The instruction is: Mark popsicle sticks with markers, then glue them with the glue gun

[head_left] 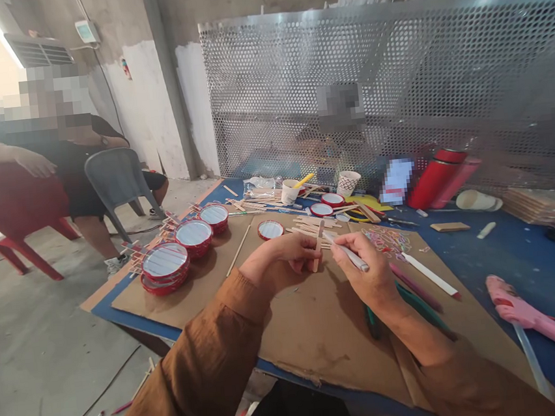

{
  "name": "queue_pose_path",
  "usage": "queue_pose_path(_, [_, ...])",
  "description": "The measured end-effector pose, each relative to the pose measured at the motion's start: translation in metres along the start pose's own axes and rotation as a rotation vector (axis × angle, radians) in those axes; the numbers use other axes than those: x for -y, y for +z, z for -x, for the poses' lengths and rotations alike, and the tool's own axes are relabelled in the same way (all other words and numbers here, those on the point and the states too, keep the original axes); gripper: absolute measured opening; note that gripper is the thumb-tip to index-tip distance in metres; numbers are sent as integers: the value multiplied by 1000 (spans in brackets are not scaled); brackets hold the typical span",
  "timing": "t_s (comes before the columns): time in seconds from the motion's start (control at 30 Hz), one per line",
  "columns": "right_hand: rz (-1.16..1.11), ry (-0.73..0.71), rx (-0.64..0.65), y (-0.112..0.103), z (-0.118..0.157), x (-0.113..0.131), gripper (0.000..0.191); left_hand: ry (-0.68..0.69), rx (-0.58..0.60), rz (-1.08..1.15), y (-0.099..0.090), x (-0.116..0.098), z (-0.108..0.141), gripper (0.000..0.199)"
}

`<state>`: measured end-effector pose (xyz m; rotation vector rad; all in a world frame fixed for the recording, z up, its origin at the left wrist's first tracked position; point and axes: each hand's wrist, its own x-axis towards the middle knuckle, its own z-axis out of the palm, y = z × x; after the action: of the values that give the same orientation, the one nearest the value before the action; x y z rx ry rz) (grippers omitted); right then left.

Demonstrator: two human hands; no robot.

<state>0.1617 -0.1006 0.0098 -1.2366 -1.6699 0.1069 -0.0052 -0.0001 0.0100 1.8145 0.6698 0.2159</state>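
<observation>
My left hand (297, 253) is closed on a flat wooden craft stick (318, 246), held upright over the cardboard sheet (308, 323). A white pen (351, 256) is pinched in my right hand (369, 274), its tip close to the stick; whether it touches, I cannot tell. More loose craft sticks (303, 224) lie just behind my hands. Beside them is a small red-rimmed round piece with a white face (270, 229). Under my right forearm, green-handled scissors or pliers (417, 302) are partly hidden.
Stacked red-rimmed rounds (165, 264) line the left edge. Paper cups (290, 192), a red thermos (436, 176) and a phone (397, 182) stand at the back. Colourful rubber bands (386, 242), a white marker (431, 275) and a pink glue gun (517, 302) lie right. A person sits at left (91, 167).
</observation>
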Motion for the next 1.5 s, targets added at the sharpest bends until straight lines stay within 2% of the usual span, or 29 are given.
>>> queue_pose_path(0.27, [21, -27, 10, 2, 0, -3, 13, -15, -29, 13, 2, 0, 1, 17])
queue_pose_path(0.43, [21, -48, 21, 3, 0, -5, 12, -32, 4, 3, 0, 0, 0, 17])
queue_pose_path(0.7, [25, 41, -32, 0, 1, -5, 16, -29, 30, -10, -2, -3, 2, 15])
queue_pose_path(1.03, [18, -36, 0, 2, 0, -2, 13, -27, -8, -5, 2, -5, 4, 17])
queue_pose_path(1.27, [-5, 48, -33, 1, 1, -5, 15, -35, 18, 2, 0, -4, 3, 15])
queue_pose_path(1.5, [10, 18, -36, 1, 1, -4, 14, -17, -11, 31, 2, 0, 2, 16])
